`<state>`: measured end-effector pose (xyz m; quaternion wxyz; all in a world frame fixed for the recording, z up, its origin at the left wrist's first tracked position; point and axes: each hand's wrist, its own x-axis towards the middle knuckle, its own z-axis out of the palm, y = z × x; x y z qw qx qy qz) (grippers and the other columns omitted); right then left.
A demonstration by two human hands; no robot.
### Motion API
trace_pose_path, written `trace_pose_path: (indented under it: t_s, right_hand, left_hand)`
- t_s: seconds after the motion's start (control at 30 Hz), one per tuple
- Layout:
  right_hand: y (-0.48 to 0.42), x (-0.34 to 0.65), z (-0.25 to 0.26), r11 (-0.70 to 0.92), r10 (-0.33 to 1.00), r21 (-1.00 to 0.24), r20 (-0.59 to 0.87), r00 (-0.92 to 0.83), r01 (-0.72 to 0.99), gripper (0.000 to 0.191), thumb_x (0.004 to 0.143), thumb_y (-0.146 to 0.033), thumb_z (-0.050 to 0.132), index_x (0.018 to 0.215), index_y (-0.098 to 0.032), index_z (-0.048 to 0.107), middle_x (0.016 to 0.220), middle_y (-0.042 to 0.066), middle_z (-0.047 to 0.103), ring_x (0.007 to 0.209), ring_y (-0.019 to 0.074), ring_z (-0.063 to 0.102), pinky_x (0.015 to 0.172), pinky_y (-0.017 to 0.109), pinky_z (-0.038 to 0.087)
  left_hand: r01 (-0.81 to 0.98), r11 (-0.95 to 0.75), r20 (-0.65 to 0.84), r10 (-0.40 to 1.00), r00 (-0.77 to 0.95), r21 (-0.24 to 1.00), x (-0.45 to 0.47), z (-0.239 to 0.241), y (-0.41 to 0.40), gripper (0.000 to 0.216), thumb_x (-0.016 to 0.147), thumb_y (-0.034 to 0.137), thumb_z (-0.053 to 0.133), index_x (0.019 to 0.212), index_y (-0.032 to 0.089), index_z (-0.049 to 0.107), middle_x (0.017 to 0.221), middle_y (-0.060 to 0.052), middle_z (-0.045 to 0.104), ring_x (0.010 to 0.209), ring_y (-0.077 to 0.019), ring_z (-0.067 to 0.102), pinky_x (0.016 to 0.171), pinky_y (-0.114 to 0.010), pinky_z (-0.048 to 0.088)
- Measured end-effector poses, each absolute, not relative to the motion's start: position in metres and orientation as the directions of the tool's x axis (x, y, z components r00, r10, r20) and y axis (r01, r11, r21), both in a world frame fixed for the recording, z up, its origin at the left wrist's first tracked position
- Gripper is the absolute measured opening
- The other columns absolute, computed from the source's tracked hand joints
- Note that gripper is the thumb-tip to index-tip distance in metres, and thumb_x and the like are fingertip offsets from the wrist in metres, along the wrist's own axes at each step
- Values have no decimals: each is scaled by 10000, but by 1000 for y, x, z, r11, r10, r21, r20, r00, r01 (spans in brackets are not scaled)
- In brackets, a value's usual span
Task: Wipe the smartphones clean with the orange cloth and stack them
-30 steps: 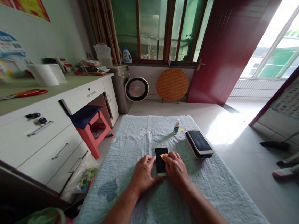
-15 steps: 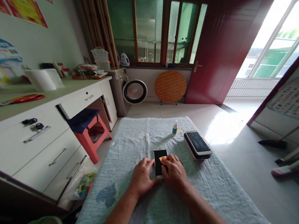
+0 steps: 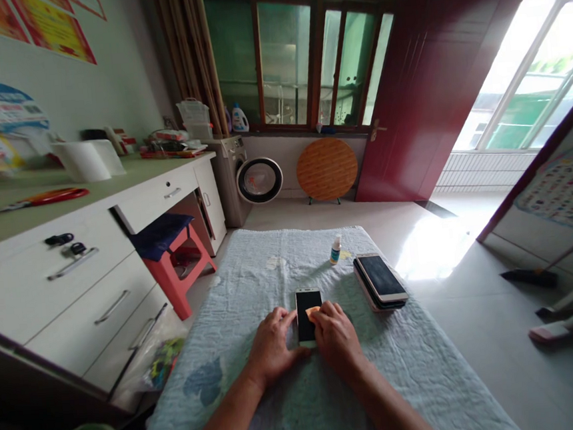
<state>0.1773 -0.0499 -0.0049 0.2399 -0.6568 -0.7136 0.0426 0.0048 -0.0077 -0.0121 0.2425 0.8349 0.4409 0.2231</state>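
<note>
- Pale quilt (image 3: 251, 271) under the phone (image 3: 304, 326).
- Your right hand (image 3: 337, 332) pinches an orange cloth (image 3: 312, 312) on its screen.
- Your left hand (image 3: 274, 344), spread, touches its left edge.
- Cloth barely shifted; rubbing seems ongoing.

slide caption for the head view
Right hand holds orange cloth on a phone; left hand at its edge.

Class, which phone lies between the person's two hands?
The phone lying on the quilted cover, orange cloth partly over it; the other visible phone tops the stack at right.
</note>
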Motion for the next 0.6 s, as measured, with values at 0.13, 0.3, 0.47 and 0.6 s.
trace_pose_path:
  t_s: [0.13, 0.3, 0.47, 0.6]
  right_hand:
    - [-52, 176, -4, 142, 955, -407, 296, -17, 902, 214, 818, -86, 507, 851, -228, 664, 892, 29, 594, 884, 171, 510, 812, 250, 376]
    - [-54, 175, -4, 156, 952, -424, 306, -20, 892, 180, 837, -114, 511, 791, -213, 653, 860, 28, 588, 862, 164, 515, 797, 250, 367]
    - [-56, 175, -2, 178, 951, -422, 306, -45, 889, 192, 847, -108, 509, 767, -204, 654, 849, 28, 584, 849, 154, 514, 790, 243, 361]
    - [-61, 174, 0, 304, 936, -435, 302, -181, 848, 200, 826, -75, 508, 807, -207, 657, 842, 22, 573, 850, 152, 499, 776, 240, 361]
  left_hand:
    - [624, -495, 162, 843, 512, 604, 5, -13, -8, 661, 605, 419, 791, 1214, 252, 594, 1059, -52, 565, 1009, -258, 563, 916, -359, 452]
    - [629, -493, 153, 844, 514, 601, 5, -11, -8, 658, 613, 444, 786, 1212, 243, 601, 1054, -58, 569, 1001, -257, 568, 912, -356, 455]
    - [627, -493, 159, 845, 511, 603, 4, -14, -6, 602, 645, 433, 765, 1198, 249, 612, 1050, -57, 574, 996, -252, 574, 914, -351, 460]
    - [607, -518, 186, 831, 524, 603, 3, -18, -4, 553, 707, 449, 717, 1202, 228, 611, 1051, -68, 574, 993, -249, 577, 915, -359, 466]
